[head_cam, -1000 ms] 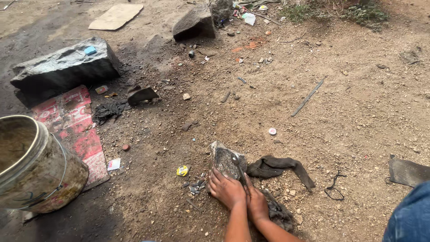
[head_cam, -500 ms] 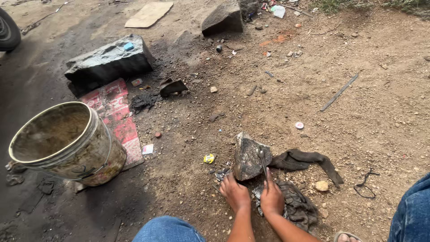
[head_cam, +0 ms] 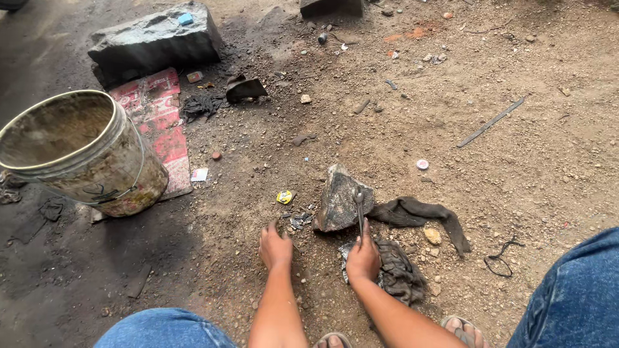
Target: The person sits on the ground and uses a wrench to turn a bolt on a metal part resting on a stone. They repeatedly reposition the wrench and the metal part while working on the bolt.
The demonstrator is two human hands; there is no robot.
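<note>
Two bare hands low over gritty dirt, right hand [head_cam: 363, 258] clamped on a thin metal tool [head_cam: 358, 209] lying against a dark rock [head_cam: 338, 203], left hand [head_cam: 276, 247] loose, fingers on soil, grimy rags [head_cam: 400, 274] beside, dirty bucket [head_cam: 90, 154] well left.

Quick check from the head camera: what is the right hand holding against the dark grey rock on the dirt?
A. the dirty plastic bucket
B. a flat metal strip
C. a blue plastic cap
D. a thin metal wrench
D: the right hand grips a thin metal wrench whose head lies on the dark grey rock; the left hand rests bare on the dirt.
</note>
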